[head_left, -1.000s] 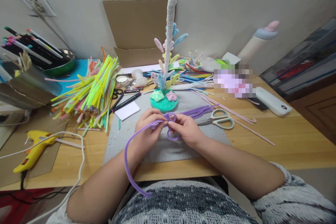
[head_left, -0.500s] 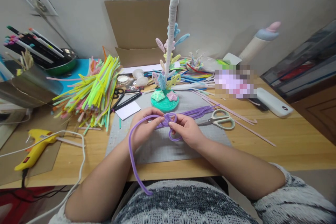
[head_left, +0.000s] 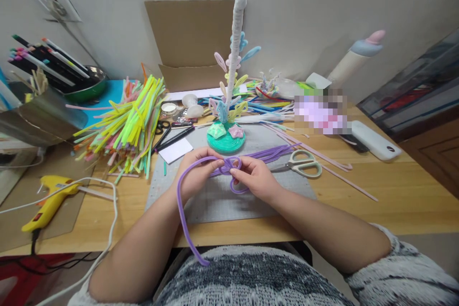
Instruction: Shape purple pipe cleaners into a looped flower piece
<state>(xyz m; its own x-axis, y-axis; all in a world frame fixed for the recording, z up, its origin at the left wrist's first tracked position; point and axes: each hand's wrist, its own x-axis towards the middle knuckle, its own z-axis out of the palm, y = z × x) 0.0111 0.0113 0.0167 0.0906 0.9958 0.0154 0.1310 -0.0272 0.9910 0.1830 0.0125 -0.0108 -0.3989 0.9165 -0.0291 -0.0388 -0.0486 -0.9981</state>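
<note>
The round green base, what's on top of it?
A lumpy pale green piece and a lumpy pink piece sit in front; fuzzy pastel loops and a white wrapped stem rise behind. The loops hide the stem's foot.

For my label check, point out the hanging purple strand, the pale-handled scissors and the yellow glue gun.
Purple strand (head_left: 180,203), head view: its hanging curve.
Pale-handled scissors (head_left: 291,166), head view: where blades meet handles.
Glue gun (head_left: 46,207), head view: its grip.
</note>
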